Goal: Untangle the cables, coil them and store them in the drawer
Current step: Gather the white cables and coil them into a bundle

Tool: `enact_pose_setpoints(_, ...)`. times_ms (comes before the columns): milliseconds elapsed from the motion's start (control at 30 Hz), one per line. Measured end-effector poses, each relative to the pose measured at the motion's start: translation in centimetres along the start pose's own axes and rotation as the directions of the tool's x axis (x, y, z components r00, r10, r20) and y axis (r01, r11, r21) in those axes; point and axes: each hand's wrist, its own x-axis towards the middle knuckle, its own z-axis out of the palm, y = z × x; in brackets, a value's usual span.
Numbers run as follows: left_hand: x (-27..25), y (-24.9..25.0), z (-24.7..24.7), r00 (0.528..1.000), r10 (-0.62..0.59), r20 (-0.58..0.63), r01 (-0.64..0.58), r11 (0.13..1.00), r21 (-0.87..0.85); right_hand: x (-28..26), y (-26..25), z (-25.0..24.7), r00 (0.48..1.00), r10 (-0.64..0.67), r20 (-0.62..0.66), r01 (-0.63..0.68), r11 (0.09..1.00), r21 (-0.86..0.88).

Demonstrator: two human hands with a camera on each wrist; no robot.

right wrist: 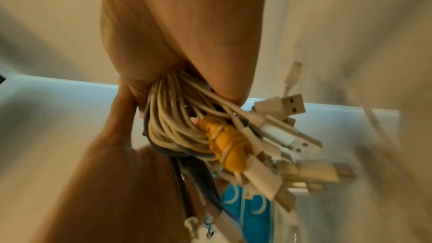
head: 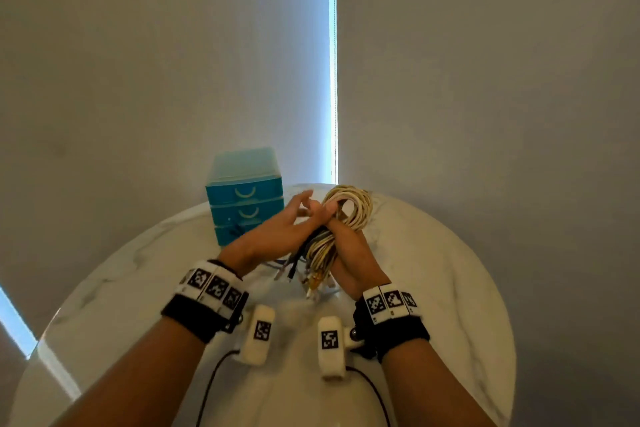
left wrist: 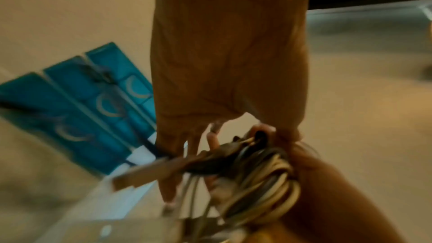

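Observation:
My right hand (head: 334, 218) grips a thick bundle of cream and dark cables (head: 356, 208) above the table; its coiled loop stands up behind the fist and the plugs (head: 311, 279) hang toward me. In the right wrist view the bundle (right wrist: 177, 123) leaves the fist with white USB plugs (right wrist: 292, 103) and an orange-wrapped plug (right wrist: 226, 147). My left hand (head: 298, 215) lies against the bundle (left wrist: 268, 178) with fingers (left wrist: 168, 184) straight and spread. A teal three-drawer unit (head: 244, 198) stands just behind the left hand, all drawers closed.
A round white marble table (head: 433, 270) carries everything, and its far edge meets grey blinds. A dark cable end (head: 235, 229) shows at the front of the lowest drawer. Wrist camera leads run across the near table.

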Motion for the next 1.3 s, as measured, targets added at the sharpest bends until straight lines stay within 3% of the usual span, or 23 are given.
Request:
enact_pose_setpoints(33, -0.2, -0.6, 0.4, 0.998, -0.056, 0.039, 0.06, 0.993, -0.103, 0.0, -0.1, 0.0, 0.999, 0.045, 0.002, -0.045, 0.999, 0.03)
enact_pose_setpoints(100, -0.5, -1.3, 0.7, 0.993, -0.094, 0.069, 0.104, 0.983, -0.154, -0.2, -0.5, -0.1, 0.994, 0.11, 0.018, -0.111, 0.992, 0.052)
enact_pose_setpoints(200, -0.4, -2.8, 0.5, 0.989, -0.13, 0.068, 0.131, 0.991, -0.008, 0.0, -0.6, -1.0, 0.993, 0.113, 0.038, -0.112, 0.994, -0.009)
enact_pose_setpoints(433, -1.1, -5.0, -2.1, 1.0, 0.004, 0.013, -0.006, 0.983, 0.182, 0.4, 0.3, -1.3, 0.993, 0.083, 0.084, -0.068, 0.983, -0.173)
enact_pose_setpoints(500, -1.4, -5.7, -1.9, 1.0, -0.007, -0.024, 0.011, 0.99, 0.138, 0.3, 0.5, -0.9, 0.995, 0.064, 0.072, -0.051, 0.986, -0.161)
enact_pose_setpoints(567, -1.4, -6.2, -1.2, 0.998, -0.035, -0.053, 0.033, 0.999, -0.024, 0.3, 0.8, -0.5, 0.998, 0.039, 0.055, -0.031, 0.991, -0.133)
enact_pose_setpoints(667, -1.3, -5.8, 0.0, 0.999, -0.031, -0.034, 0.028, 0.995, -0.091, 0.5, 0.7, -0.2, 0.998, 0.018, -0.058, -0.016, 0.999, 0.039)
enact_pose_setpoints(800, -2.2, -4.9, -0.4, 0.997, -0.067, 0.044, 0.064, 0.995, 0.075, 1.2, 0.3, -1.0, 0.985, -0.017, -0.171, 0.042, 0.989, 0.143)
enact_pose_setpoints(900, -2.8, -5.1, -0.5, 0.981, -0.037, 0.189, -0.02, 0.957, 0.289, 1.2, -0.2, -1.6, 0.972, -0.041, -0.23, 0.085, 0.979, 0.184)
enact_pose_setpoints(1100, -2.5, -4.6, 0.0, 0.981, -0.036, 0.191, -0.001, 0.982, 0.189, 0.0, -1.8, -1.5, 0.97, -0.05, -0.239, 0.09, 0.983, 0.162)
enact_pose_setpoints(1200, -2.7, -4.5, 0.1, 0.976, -0.067, 0.207, 0.071, 0.997, -0.01, -0.3, -2.2, -1.6, 0.951, -0.064, -0.301, 0.09, 0.993, 0.074)
enact_pose_setpoints(1300, -2.7, -4.2, -0.1, 0.977, -0.128, 0.173, 0.171, 0.949, -0.264, -0.3, -2.5, -2.0, 0.925, -0.068, -0.375, 0.076, 0.997, 0.006)
